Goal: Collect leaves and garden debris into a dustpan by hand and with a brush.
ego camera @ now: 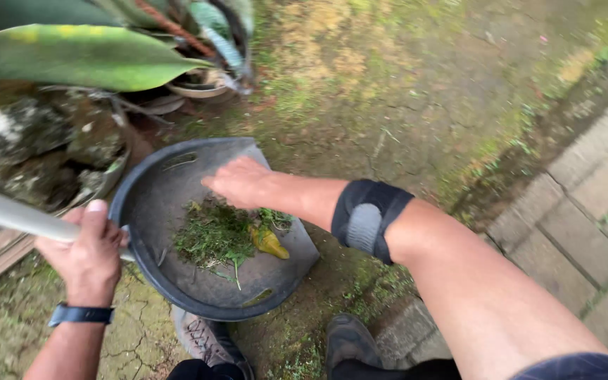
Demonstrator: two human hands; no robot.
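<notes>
Head view, left hand (87, 248) gripping a grey pole (15, 217), right hand (242, 181) spread flat over green clippings (214, 236) inside a black dustpan (170, 184), yellow leaf (269, 242) just beside it

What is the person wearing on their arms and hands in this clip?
Both hands are bare, with no gloves. The left hand has a dark band, like a watch strap, around its wrist. The right hand has nothing on its wrist, but a black elastic support with a grey padded patch wraps that forearm near the elbow. No sleeves reach either forearm.
</notes>
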